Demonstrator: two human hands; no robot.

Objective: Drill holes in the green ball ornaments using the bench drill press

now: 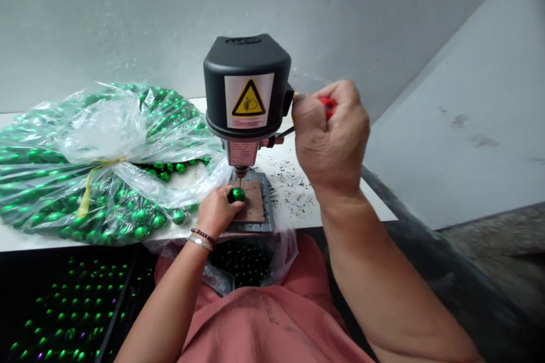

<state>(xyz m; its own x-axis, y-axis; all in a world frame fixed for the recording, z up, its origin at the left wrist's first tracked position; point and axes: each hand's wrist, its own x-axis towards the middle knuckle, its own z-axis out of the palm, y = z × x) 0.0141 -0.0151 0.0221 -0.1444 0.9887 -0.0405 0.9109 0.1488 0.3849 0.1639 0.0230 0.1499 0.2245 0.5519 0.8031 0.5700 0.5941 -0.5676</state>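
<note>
A small black bench drill press (247,85) stands on the white table, its thin bit pointing down. Under the bit, my left hand (217,207) pinches a shiny green ball (237,195) against a brown board (255,204) on the grey base plate (269,221). The bit's tip meets or nearly meets the top of the ball; I cannot tell which. My right hand (332,136) is wrapped round the red-knobbed feed lever (328,106) at the drill's right side, raised beside the black housing.
A large clear plastic bag (102,130), tied with yellow string, holds many green balls on the left. Dark shavings (293,187) are scattered right of the base. An open bag of balls (240,264) sits below the table edge. More green balls (72,306) show at lower left.
</note>
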